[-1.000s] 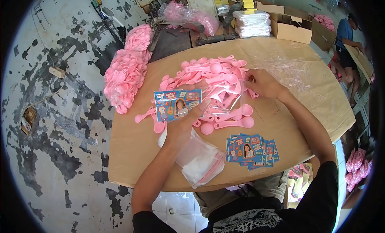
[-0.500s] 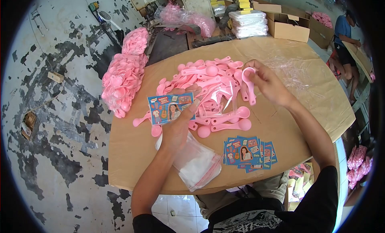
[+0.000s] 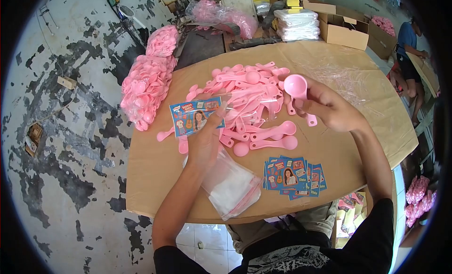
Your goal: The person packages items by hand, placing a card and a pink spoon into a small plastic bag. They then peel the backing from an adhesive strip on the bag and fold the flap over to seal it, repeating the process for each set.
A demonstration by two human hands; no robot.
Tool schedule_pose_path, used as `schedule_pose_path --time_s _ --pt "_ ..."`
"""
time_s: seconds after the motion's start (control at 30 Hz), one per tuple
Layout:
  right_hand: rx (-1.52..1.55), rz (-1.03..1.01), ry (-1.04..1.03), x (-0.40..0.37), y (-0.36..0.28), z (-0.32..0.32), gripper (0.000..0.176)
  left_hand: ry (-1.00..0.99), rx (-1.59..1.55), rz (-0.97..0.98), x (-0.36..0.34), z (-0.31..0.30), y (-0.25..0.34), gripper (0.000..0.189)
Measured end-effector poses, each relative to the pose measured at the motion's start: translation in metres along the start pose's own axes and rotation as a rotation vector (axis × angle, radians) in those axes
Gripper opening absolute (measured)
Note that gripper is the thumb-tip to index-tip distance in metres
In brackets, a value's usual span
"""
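Observation:
My left hand (image 3: pixel 205 141) is closed on a blue printed card (image 3: pixel 187 117), its thumb across the card's right end. A clear plastic bag, hard to make out, seems to extend right from that card over the pink heap. In my right hand (image 3: pixel 333 106), a pink measuring spoon (image 3: pixel 295 87) is pinched with its bowl up and its handle pointing down. Behind both hands lies a heap of pink measuring spoons (image 3: pixel 249 91). Clear plastic bags (image 3: pixel 231 191) rest below my left hand. Several more blue printed cards (image 3: pixel 285 175) overlap to their right.
Brown paper covers the table (image 3: pixel 339 151). Large bags of pink spoons (image 3: pixel 147 88) stand at its left edge. Stacked clear packs (image 3: pixel 297 25) and a cardboard box (image 3: pixel 346 32) are at the back. Another person (image 3: pixel 408 52) sits at the far right.
My right hand has brought the spoon nearer and turned its bowl more toward the camera. My left hand still holds the card, with little movement.

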State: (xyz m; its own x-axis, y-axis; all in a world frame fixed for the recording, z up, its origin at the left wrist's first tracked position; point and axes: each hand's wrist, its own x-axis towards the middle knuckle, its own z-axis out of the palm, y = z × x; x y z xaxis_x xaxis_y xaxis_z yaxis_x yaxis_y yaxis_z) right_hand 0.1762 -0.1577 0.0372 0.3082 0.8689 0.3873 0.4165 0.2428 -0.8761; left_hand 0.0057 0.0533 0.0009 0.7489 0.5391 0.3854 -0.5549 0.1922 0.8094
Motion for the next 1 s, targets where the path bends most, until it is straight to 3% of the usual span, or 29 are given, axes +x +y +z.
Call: schedule_pose_path --time_s 0.1,0.17,0.27,0.33,0.47,0.57,0.67,0.8,0.87,0.97,1.0 --pt "-0.235 0.106 -0.053 -0.001 -0.014 -0.008 0.032 -0.016 -0.019 0.023 0.000 0.002 0.001 0.039" --pt "-0.184 0.337 -0.038 -0.002 -0.019 -0.009 0.029 -0.019 -0.034 0.023 0.000 0.002 0.001 0.039" --pt "-0.147 0.269 0.063 0.000 -0.018 0.001 0.018 -0.028 -0.068 0.004 -0.001 0.003 0.001 0.039" --pt "-0.047 0.145 0.099 0.000 -0.012 0.009 0.021 -0.049 -0.064 -0.004 -0.003 0.004 0.001 0.040" --pt "0.128 0.194 0.018 -0.003 -0.023 0.023 0.031 -0.079 -0.017 -0.043 -0.011 0.007 -0.005 0.050" --pt "0.136 0.114 -0.040 -0.005 -0.015 0.039 0.035 -0.129 -0.023 -0.122 -0.020 0.016 -0.009 0.058" --pt "0.119 0.146 0.061 -0.007 -0.029 0.048 0.021 -0.194 0.006 -0.172 -0.028 0.024 -0.010 0.065" --pt "-0.116 0.051 0.235 -0.014 -0.065 0.002 0.007 -0.286 -0.092 -0.139 -0.020 0.022 -0.011 0.071" --pt "-0.286 0.170 0.295 -0.024 -0.096 -0.029 0.007 -0.206 -0.103 -0.142 -0.013 0.019 -0.007 0.067" --pt "-0.658 0.097 0.083 -0.013 -0.097 -0.021 0.008 -0.134 0.027 -0.080 -0.007 0.015 -0.001 0.064" --pt "-0.629 0.066 0.113 -0.013 -0.102 -0.022 0.008 -0.127 0.100 -0.056 -0.006 0.014 -0.001 0.063"
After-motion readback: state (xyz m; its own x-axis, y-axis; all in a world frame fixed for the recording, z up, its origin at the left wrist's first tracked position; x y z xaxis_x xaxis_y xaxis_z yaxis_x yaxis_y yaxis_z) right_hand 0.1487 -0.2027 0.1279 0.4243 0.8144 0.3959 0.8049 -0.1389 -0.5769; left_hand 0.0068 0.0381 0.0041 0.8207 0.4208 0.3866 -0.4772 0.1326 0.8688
